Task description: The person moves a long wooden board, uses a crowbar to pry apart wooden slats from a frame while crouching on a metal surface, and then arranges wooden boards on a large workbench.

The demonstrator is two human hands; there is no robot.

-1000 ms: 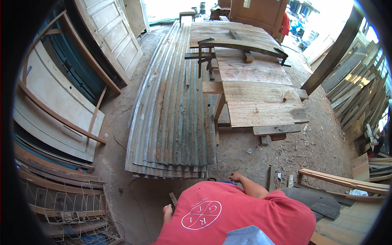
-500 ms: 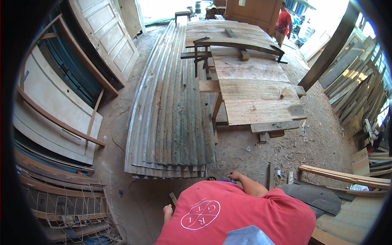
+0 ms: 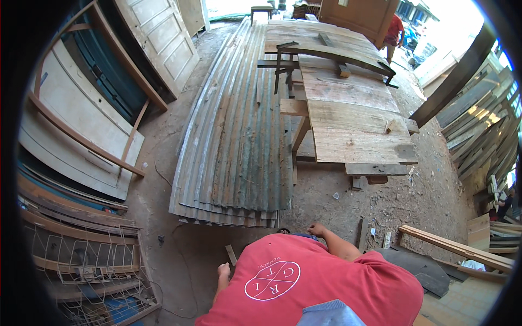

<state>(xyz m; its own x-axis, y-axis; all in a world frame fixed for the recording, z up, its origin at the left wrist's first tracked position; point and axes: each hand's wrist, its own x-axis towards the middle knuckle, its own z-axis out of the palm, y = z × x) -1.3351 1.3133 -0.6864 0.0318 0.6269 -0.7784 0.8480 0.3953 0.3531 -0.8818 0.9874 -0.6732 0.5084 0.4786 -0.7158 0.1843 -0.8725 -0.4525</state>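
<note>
Near the bottom, left of a red shirt [image 3: 326, 261] with a round white print, the person's left hand [image 3: 223, 269] has its fingers curled; whether they grip anything I cannot tell. Just beyond it is a short wooden strip [image 3: 231, 253], with a gap or contact impossible to make out. Farther right, the right hand [image 3: 316, 230] is beside the dark waistband [image 3: 308, 236], its fingers bent, and again any hold is too small to tell.

Beyond the hands lies a long stack of corrugated metal sheets [image 3: 234, 157], weathered grey, green and rust. To its right, a plank-topped worktop [image 3: 359, 117] carries a small wooden block [image 3: 391, 126] near its right side and a long dark bar [image 3: 337, 52] across it farther away.

Near right, a light timber length [image 3: 457, 248] extends beyond a dark flat sheet [image 3: 417, 271]. Near left sits a wire grid [image 3: 87, 261]; farther left leans a white panelled door [image 3: 161, 46]. Leaning planks [image 3: 481, 130] crowd the right. Far right, another person [image 3: 393, 33] in red stands by a brown door [image 3: 356, 20].
</note>
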